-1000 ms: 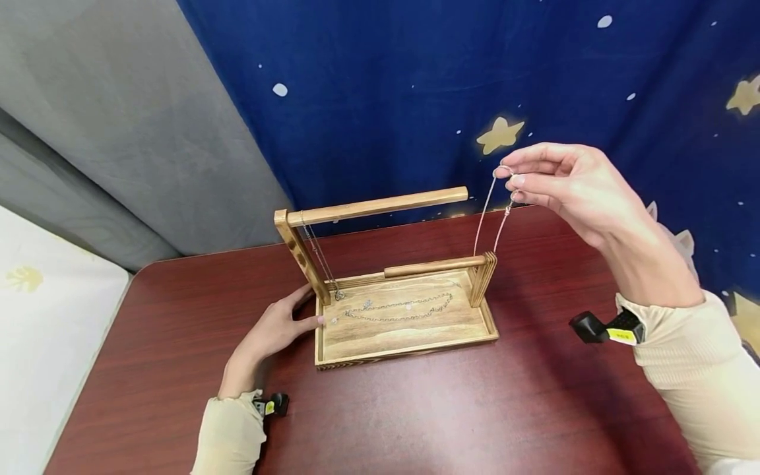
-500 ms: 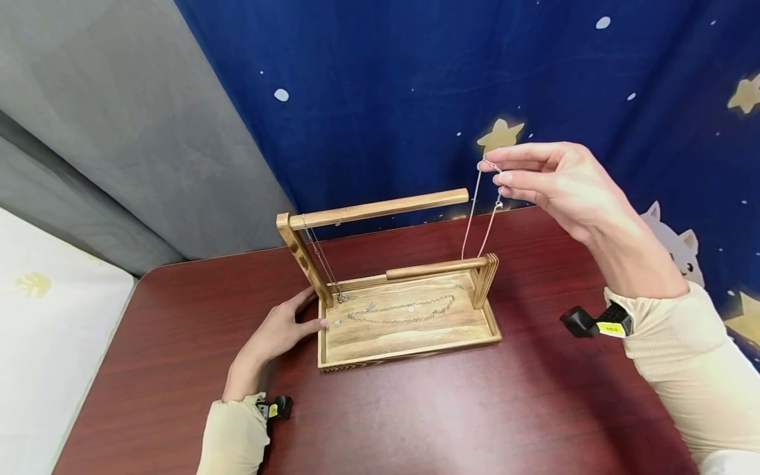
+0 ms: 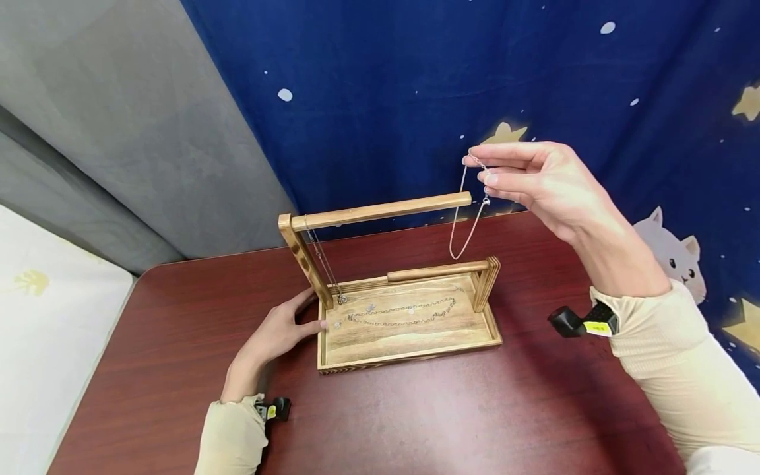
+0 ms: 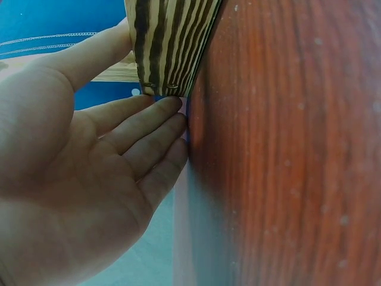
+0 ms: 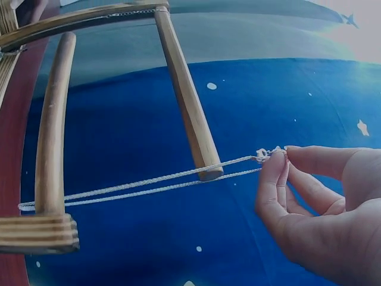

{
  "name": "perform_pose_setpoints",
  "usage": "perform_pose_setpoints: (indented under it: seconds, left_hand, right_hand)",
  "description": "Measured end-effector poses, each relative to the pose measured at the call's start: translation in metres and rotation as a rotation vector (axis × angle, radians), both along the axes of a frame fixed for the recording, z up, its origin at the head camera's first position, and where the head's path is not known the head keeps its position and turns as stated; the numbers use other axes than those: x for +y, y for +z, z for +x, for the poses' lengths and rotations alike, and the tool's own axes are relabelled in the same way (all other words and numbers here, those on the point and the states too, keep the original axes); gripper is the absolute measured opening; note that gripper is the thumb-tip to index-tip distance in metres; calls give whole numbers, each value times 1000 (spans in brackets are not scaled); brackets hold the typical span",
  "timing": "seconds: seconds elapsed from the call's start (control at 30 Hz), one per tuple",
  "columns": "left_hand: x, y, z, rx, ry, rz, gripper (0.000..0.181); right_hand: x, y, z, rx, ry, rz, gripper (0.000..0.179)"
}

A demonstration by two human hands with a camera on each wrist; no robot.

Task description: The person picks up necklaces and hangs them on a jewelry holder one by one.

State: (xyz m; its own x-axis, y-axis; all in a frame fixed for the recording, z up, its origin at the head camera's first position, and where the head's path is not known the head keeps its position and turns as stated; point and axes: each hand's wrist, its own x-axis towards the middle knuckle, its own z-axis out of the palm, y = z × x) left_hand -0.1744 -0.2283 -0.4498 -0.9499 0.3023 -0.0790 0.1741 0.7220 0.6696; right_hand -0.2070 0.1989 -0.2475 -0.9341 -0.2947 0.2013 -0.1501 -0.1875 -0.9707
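Observation:
In the head view my right hand (image 3: 549, 181) pinches a thin silver chain necklace (image 3: 475, 227) near its clasp. The chain hangs in a loop at the free end of the upper bar (image 3: 380, 211) of a wooden jewelry stand (image 3: 410, 360). The right wrist view shows the necklace's strands (image 5: 143, 180) passing by that bar end (image 5: 209, 170), fingertips and thumb together at the clasp. My left hand (image 3: 276, 333) holds the stand's left end, thumb on the tray rim, fingers behind. Another necklace (image 3: 325, 264) with a pendant hangs at the upper bar's left end.
A chain necklace (image 3: 394, 324) and small sparkly pieces (image 3: 371, 308) lie in the stand's tray. A shorter lower bar (image 3: 439, 270) runs along its back from the right post (image 3: 483, 290). The reddish table (image 3: 196, 316) meets a blue star-print curtain (image 3: 368, 99) behind.
My right hand has moved left with the necklace, bringing its loop from behind the lower bar's right end to the upper bar's free end. My left hand has stayed on the stand.

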Motion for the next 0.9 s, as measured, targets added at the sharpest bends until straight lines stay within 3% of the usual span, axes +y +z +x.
perform_pose_setpoints:
  seconds: [0.5,0.9]
  left_hand:
    - [0,-1,-2,1,-1,-8,80]
    - [1,-2,0,5,-5,23,84]
  right_hand:
    - [-21,-4,-4,35,40,25,37]
    - [-48,-8,-4,59,133,64,39]
